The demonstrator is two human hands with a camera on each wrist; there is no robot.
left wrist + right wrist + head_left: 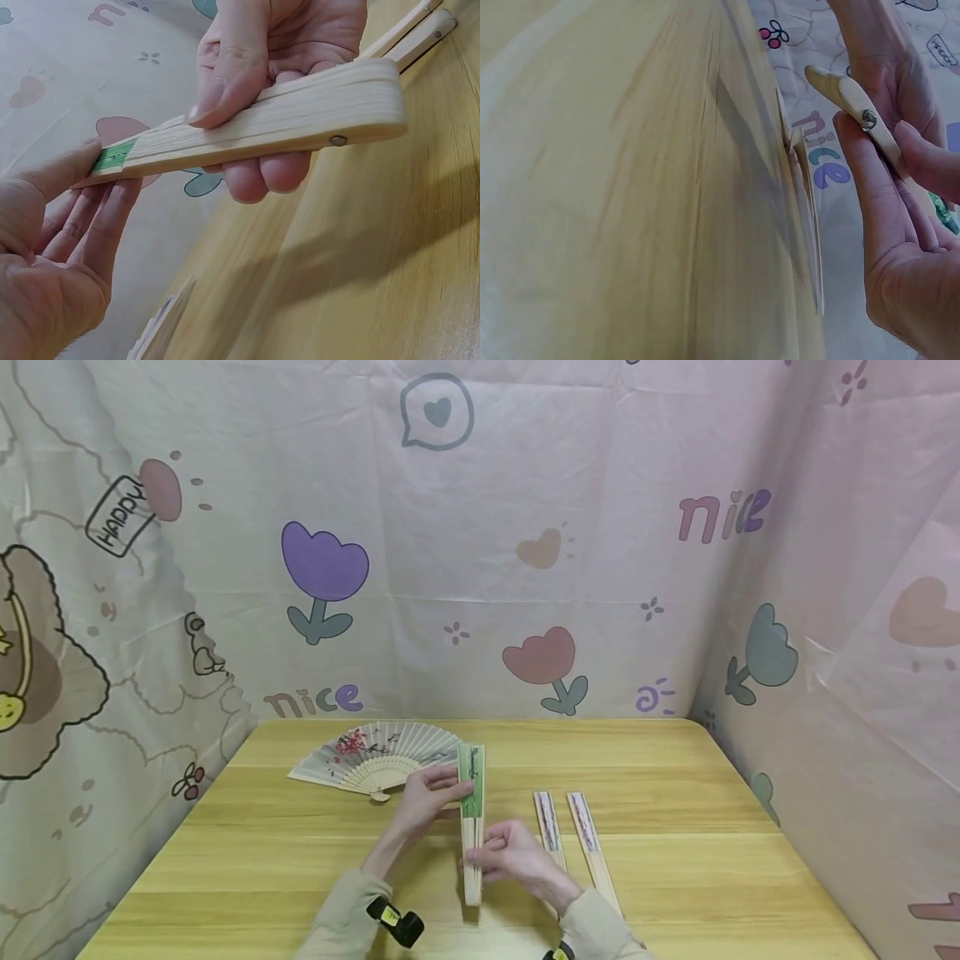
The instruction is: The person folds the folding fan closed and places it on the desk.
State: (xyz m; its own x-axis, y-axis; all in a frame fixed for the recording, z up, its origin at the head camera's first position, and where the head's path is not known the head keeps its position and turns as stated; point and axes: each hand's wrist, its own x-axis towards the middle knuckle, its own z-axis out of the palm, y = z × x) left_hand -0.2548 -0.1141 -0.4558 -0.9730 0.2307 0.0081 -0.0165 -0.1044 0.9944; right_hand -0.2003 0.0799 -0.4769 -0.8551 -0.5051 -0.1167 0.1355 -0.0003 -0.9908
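Hands (427, 799) (519, 858), folded green fan (472, 832) between

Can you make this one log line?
left grip: holds folded green fan | right grip: holds its bare ribs | spread fan, two more folded fans: on table

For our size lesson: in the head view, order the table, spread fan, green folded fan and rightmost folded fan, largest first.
1. Table
2. Spread fan
3. Green folded fan and rightmost folded fan: unranked; the green one is held up, likely nearer the camera.
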